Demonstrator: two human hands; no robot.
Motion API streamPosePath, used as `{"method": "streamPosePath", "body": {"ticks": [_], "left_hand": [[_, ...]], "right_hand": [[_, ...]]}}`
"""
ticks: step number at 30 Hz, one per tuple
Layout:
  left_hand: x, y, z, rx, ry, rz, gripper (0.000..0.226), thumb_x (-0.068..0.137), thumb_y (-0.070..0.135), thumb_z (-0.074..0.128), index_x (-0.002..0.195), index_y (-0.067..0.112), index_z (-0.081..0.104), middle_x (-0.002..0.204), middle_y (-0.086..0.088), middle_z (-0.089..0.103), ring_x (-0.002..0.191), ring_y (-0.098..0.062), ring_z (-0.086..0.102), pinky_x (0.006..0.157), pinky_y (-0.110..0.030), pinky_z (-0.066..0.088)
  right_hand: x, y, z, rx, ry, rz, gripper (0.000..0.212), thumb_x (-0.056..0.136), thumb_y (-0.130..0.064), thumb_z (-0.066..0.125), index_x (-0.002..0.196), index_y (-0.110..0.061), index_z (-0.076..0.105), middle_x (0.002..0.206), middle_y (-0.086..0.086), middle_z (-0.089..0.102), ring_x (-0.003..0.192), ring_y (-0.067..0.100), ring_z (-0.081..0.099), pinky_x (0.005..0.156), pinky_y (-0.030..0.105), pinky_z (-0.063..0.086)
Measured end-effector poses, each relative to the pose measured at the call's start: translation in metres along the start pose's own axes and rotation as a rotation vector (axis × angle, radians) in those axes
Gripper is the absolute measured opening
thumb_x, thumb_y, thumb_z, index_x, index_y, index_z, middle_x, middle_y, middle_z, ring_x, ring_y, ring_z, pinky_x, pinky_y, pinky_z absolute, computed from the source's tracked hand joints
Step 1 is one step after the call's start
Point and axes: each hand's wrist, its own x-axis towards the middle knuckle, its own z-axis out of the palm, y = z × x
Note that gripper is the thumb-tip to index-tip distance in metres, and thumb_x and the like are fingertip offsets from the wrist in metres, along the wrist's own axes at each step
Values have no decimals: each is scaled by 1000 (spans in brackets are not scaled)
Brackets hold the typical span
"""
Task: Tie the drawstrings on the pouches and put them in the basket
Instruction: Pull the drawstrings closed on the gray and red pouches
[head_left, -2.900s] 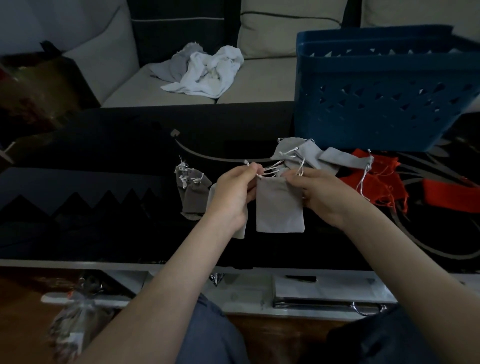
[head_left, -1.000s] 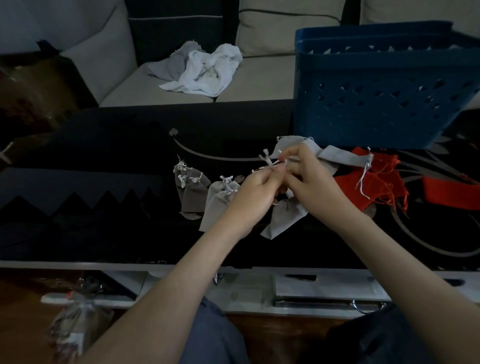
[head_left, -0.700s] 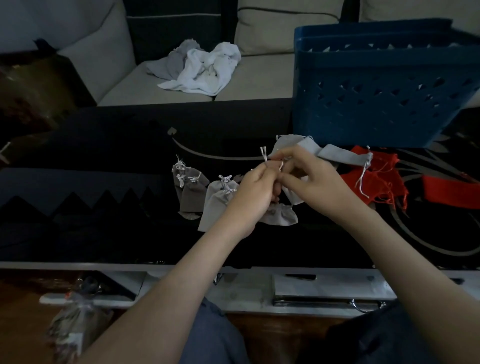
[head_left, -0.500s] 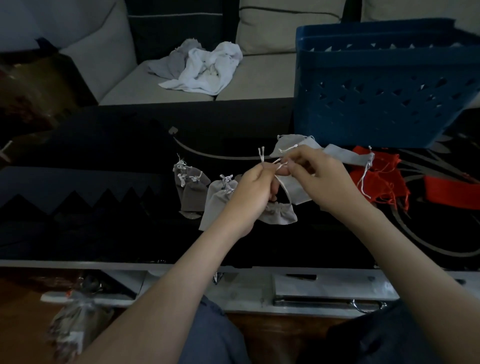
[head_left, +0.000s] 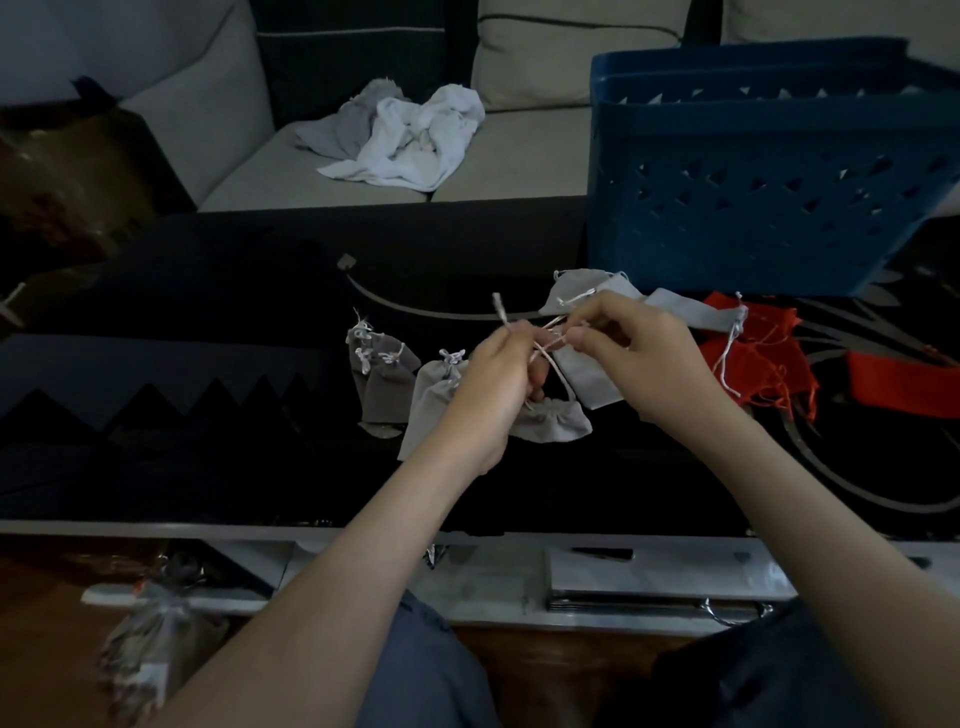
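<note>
1. The left hand (head_left: 493, 387), at centre frame, pinches a drawstring (head_left: 500, 310), whose end sticks up above its fingers.
2. The right hand (head_left: 647, 358), just to the right, pinches the other strand. The strands cross between the two sets of fingertips.
3. The grey pouch (head_left: 553, 425), its mouth gathered, sits on these cords just below the fingers, right of the left wrist.
4. Tied pouches (head_left: 387, 384) lie left of the left hand on the table (head_left: 208, 291). Red pouches (head_left: 753, 358) lie right of the right hand.
5. The basket (head_left: 753, 182) stands at upper right.

Basket (head_left: 753, 197) blocks beyond the right grip (head_left: 654, 358); red pouches (head_left: 753, 358) lie right, tied pouches (head_left: 384, 379) left of the left grip (head_left: 493, 384); bare surface (head_left: 597, 488) nearer.
</note>
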Motion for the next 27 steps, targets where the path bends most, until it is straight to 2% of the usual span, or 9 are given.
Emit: {"method": "streamPosePath", "body": {"ticks": [3, 5, 7, 10, 13, 15, 19, 23, 27], "left_hand": [[3, 2, -4, -62, 66, -17, 36, 104, 24, 32, 93, 12, 64, 53, 7, 39, 52, -7, 36, 58, -25, 32], [3, 2, -5, -20, 18, -29, 37, 104, 25, 34, 87, 12, 64, 53, 6, 39, 52, -7, 36, 58, -26, 31], [1, 1, -4, 10, -50, -26, 36, 103, 24, 37, 80, 12, 63, 54, 5, 40, 53, -8, 37, 60, -26, 33], [1, 1, -2, -10, -87, 6, 31, 102, 24, 40, 83, 10, 59, 60, 3, 44, 58, -9, 41, 63, -25, 37], [3, 1, -4, -75, -74, 50, 30, 102, 22, 42, 81, 8, 60, 64, 0, 53, 60, -9, 50, 64, -24, 43], [4, 2, -6, -174, -55, 48, 34, 102, 19, 42, 76, 9, 61, 58, 0, 54, 57, -8, 52, 63, -22, 46], [5, 3, -9, -285, -56, 55, 29, 100, 12, 43, 79, 5, 62, 56, 3, 52, 50, -5, 47, 53, -16, 45], [1, 5, -14, -249, -155, 57, 23, 98, 8, 46, 86, 7, 65, 63, 4, 61, 55, -2, 52, 60, -15, 47], [-2, 5, -17, -50, -142, 152, 14, 93, 4, 55, 88, 12, 65, 77, 4, 70, 75, -6, 66, 69, -16, 50]], "right_hand": [[1, -1, -1, 42, -12, 36, 17, 90, -16, 62, 82, -31, 61, 76, -12, 62, 73, -4, 56, 69, 12, 45], [-1, -4, 1, 128, -8, 59, 18, 90, -15, 61, 81, -30, 62, 75, -9, 62, 71, 0, 56, 70, 19, 47], [-2, -9, 1, 250, 17, 64, 18, 92, -11, 59, 82, -26, 62, 75, -4, 61, 69, 4, 56, 66, 19, 48], [-2, -14, 0, 443, 3, 94, 10, 91, -12, 60, 94, -21, 60, 77, 5, 63, 73, 11, 60, 66, 20, 50], [-2, -10, 2, 459, -178, 181, 41, 80, -20, 68, 117, -16, 51, 77, -2, 63, 76, 7, 63, 72, 18, 52], [-3, -6, 4, 442, -283, 207, 47, 81, -11, 69, 123, -10, 49, 81, 2, 64, 83, 12, 63, 81, 24, 53], [1, -3, -2, 581, -295, 274, 30, 89, 3, 55, 119, -4, 54, 93, 22, 59, 86, 22, 62, 79, 24, 53], [5, -1, -5, 595, -275, 303, 21, 92, 3, 51, 106, -9, 60, 89, 10, 64, 75, 9, 62, 73, 21, 52], [8, 1, -7, 623, -247, 339, 22, 92, 4, 47, 104, -9, 61, 90, 14, 61, 73, 10, 61, 68, 20, 49]]}}
